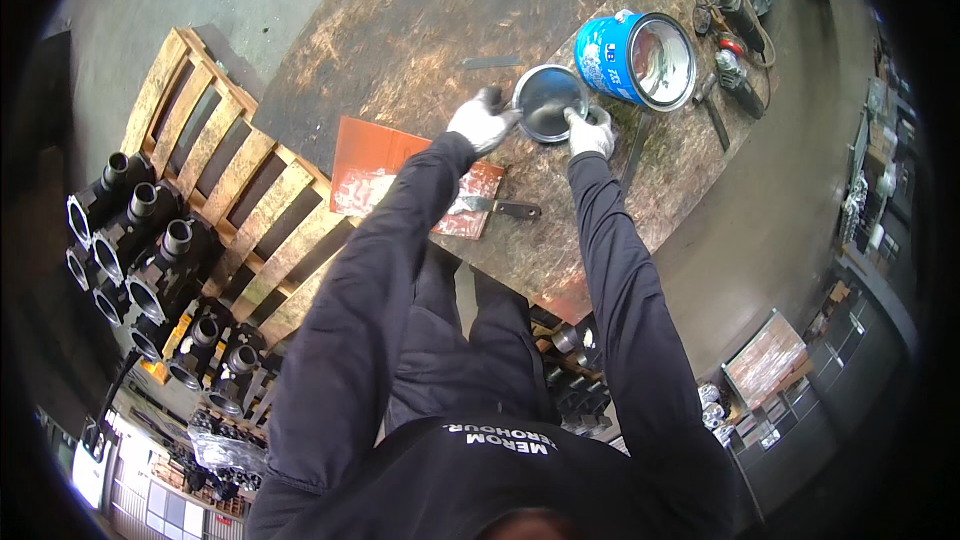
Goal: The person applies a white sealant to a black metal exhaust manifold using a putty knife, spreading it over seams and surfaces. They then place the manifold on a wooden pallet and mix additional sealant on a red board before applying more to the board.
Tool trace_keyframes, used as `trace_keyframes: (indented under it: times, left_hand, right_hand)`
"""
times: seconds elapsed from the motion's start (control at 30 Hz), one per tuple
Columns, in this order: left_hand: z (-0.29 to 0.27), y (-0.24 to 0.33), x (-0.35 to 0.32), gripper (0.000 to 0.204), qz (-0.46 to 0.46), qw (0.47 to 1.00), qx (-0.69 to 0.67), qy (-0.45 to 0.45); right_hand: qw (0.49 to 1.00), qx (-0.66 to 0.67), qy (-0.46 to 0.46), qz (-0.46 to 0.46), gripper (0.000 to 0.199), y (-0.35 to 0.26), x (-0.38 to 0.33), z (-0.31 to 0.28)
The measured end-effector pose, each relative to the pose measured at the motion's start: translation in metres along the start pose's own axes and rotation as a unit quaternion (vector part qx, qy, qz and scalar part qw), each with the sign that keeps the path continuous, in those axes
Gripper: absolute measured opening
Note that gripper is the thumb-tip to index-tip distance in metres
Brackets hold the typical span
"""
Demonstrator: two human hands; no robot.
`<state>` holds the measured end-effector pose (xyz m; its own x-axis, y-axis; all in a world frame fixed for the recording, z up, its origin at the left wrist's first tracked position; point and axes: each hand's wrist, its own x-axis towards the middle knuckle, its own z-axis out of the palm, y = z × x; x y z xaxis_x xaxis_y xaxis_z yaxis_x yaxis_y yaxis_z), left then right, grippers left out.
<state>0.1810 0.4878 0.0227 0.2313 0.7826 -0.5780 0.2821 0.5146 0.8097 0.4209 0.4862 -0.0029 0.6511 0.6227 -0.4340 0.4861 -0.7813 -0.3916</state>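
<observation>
White work gloves with grey fingertips cover both hands. Between them, over the worn wooden tabletop, is a round can lid with a dark middle and a pale rim. My left hand grips its left edge. My right hand pinches the lower right rim, thumb on top. Just right of the lid, a blue paint can stands open, white paint smeared inside. A putty knife with a dark handle lies nearer me, its blade over a red-orange sheet smeared with white.
Flat metal strips lie by the can. Power tools crowd the table's right end. A wooden pallet lies on the floor at left, beside several black metal pipe housings. Shelving with parts lines the far right.
</observation>
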Motion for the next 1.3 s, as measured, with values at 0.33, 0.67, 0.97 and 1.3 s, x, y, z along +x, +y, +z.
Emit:
trace_keyframes:
  times: [0.33, 0.67, 0.97, 1.3]
  left_hand:
    - [0.015, -0.010, 0.013, 0.057, 0.014, 1.000, 0.015, -0.019]
    - [-0.128, 0.046, 0.027, 0.101, -0.058, 0.842, 0.510, 0.163]
    - [-0.155, 0.027, 0.059, 0.123, -0.158, 0.781, 0.586, 0.149]
    - [-0.161, -0.019, 0.086, 0.053, -0.146, 0.778, 0.562, 0.238]
  right_hand:
    - [0.895, 0.386, -0.221, -0.045, 0.046, -0.010, -0.059, -0.049]
    - [0.898, 0.149, 0.238, -0.338, 0.023, -0.110, -0.082, -0.210]
    - [0.882, -0.145, 0.113, -0.435, 0.049, -0.079, -0.018, -0.164]
    - [0.894, -0.277, -0.031, -0.351, 0.121, -0.124, 0.030, -0.188]
